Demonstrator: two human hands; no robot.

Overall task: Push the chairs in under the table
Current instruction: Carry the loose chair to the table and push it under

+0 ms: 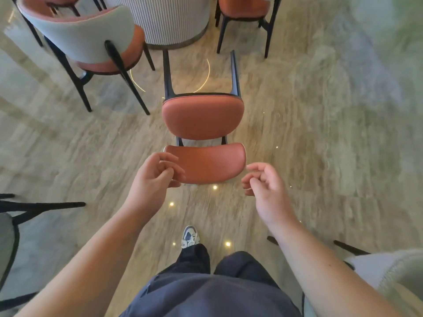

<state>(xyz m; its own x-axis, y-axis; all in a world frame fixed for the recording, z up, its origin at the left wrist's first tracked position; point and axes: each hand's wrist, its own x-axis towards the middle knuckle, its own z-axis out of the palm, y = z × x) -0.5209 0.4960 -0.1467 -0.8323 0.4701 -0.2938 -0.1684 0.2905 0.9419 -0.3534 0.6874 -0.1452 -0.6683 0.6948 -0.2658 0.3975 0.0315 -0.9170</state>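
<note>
A: Where is the chair (202, 120) right now?

B: Out on the marbled floor (297, 124), straight ahead of the person and well apart from the round ribbed worktop base (164, 19) at the top of the view. The orange seat faces that base, and the orange backrest (206, 162) is the part nearest the person.

A: And the hands?

B: The left hand (153, 177) is at the left end of the backrest, fingers loosely curled. It overlaps that edge, but I cannot tell if it touches or only hovers in front. The right hand (265, 186) sits just beside the right end, with a thin gap showing, so it is apart from the chair.

A: So what is the grip doing?

B: On both hands the fingers are half curled with space between thumb and fingertips, holding nothing that I can see.

A: Other chairs?

B: One with a pale grey back (80, 35) stands to the left, close to the worktop base. Another orange one (246, 10) stands to the right of it. Dark chair legs (43, 205) poke in at the left edge.

A: Anything else of the person?

B: A sneaker (190, 236) and dark trousers (196, 259) below the hands.
</note>
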